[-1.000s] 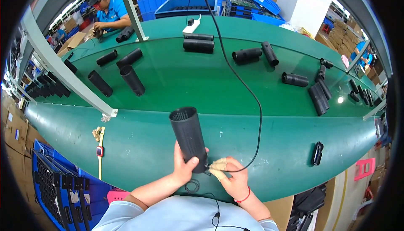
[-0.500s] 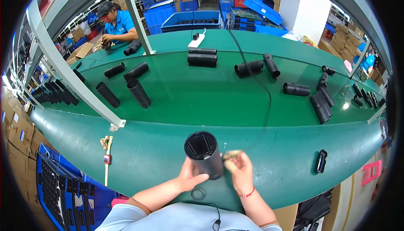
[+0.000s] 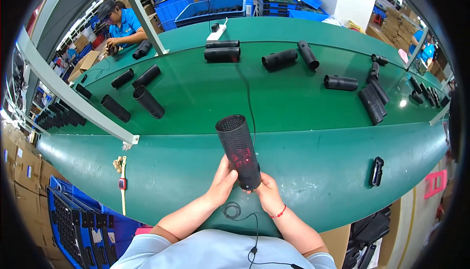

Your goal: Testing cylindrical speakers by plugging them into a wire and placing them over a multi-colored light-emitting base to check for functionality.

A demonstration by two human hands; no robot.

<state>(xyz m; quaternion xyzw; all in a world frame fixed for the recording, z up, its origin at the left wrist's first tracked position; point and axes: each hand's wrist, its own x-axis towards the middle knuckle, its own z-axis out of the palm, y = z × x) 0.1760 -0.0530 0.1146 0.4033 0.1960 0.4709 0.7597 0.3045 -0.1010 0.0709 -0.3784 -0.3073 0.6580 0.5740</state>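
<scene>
On the left of the green desk lies a yellow-strapped watch. Toward the middle, the left hand wraps its fingers around the lower part of a black tube. The tube stands above the desk near the person's body, top leaning left, red lights showing through its holes. A black cable runs up behind it. The right hand meets the base's right side; its fingers are mostly hidden, so their grip cannot be told. Farther right lies a black shell. The step appears to be holding the lit tube in view; the next move seems to call for a steady grip, without tugging the cable.
</scene>
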